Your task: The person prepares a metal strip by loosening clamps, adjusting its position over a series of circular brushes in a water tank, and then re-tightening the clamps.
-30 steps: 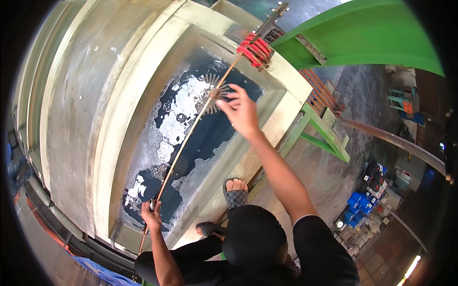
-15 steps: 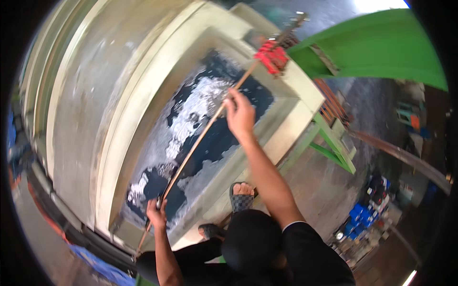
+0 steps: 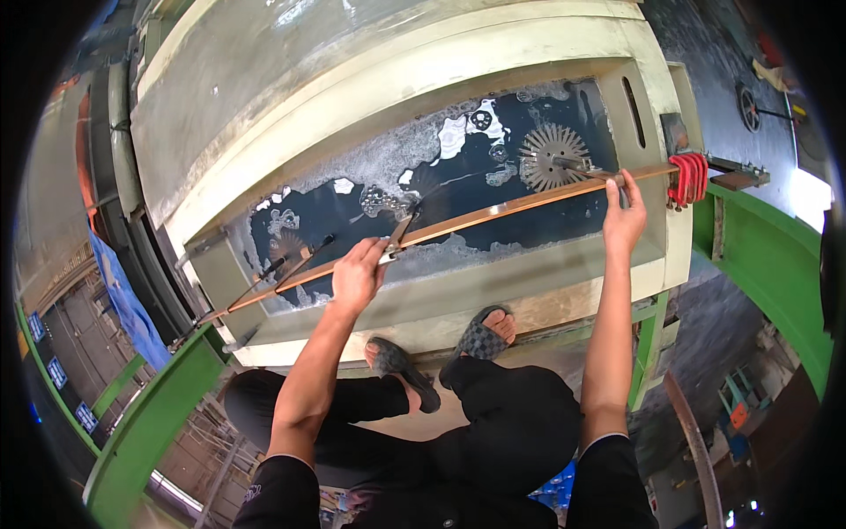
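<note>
Green steel frame [image 3: 767, 238] seen at right; second green beam [image 3: 150, 414] at lower left. Blue tarp [image 3: 123, 300] hung at left. Grey sandals [image 3: 480, 331] worn on tank ledge [image 3: 529, 295].

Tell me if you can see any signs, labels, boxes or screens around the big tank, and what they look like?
Blue signs: a few small rectangular plates low at the left edge, beside the green frame; too small to make out anything more.
Blue packs: a stack at the bottom, between the person's legs; only partly in view.
No screens show, and no label shows on the tank.
</note>
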`<state>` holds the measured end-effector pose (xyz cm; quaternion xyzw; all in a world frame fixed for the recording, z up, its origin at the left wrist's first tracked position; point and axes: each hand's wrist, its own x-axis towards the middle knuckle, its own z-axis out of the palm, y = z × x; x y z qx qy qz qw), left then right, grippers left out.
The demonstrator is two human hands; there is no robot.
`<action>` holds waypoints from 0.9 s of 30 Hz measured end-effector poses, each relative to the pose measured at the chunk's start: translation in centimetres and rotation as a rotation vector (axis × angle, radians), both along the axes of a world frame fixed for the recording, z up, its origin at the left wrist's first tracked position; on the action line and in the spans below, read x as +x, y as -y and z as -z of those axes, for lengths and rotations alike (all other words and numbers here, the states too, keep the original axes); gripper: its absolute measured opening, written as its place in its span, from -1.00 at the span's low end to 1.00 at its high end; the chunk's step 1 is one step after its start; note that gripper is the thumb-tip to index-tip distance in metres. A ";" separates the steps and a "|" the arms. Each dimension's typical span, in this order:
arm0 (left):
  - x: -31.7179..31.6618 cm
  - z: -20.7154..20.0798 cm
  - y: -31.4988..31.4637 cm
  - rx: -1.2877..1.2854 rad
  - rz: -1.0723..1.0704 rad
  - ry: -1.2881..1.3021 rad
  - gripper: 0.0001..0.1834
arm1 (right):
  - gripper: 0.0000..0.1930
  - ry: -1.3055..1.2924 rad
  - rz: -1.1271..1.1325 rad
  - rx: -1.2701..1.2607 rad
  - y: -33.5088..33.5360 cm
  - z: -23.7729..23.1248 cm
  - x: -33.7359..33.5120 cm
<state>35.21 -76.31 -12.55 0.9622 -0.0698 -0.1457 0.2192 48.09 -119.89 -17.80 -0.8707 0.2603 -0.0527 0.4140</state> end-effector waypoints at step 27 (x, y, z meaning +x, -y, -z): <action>-1.3 -0.2 -1.0 0.129 -0.440 -0.090 -0.85 | -0.89 0.401 -1.246 -0.301 -18.8 0.5 -6.0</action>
